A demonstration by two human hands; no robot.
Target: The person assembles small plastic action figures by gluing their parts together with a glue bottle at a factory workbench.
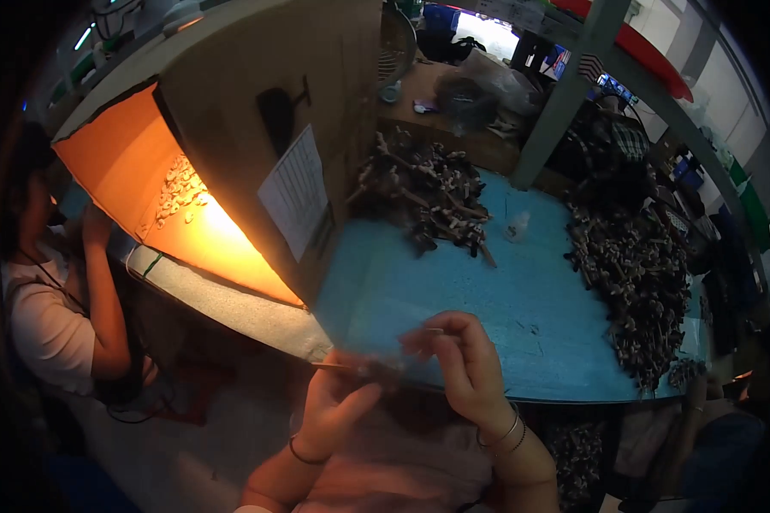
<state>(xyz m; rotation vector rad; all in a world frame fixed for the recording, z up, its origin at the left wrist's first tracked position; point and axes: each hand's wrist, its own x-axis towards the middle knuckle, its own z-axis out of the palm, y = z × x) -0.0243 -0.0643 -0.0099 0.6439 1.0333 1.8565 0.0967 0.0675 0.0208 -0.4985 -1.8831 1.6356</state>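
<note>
Small dark part (376, 369) pinched between left hand (338, 409) and right hand (462, 363), at blue desk (488, 299) near edge; blurred.

Left hand (338, 406), right hand (462, 359) raised together, fingers pinching.

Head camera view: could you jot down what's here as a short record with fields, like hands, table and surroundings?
Left hand: pinching a thin stick-like piece, blurred
Right hand: fingers curled at the same small piece, bracelets on the wrist
Table: blue top
Far pile: dark small parts, beside the cardboard box
Right pile: more dark parts along the table's right side
Cardboard box: upright, paper sheet on its side
Other person: seated at left, white shirt
</note>
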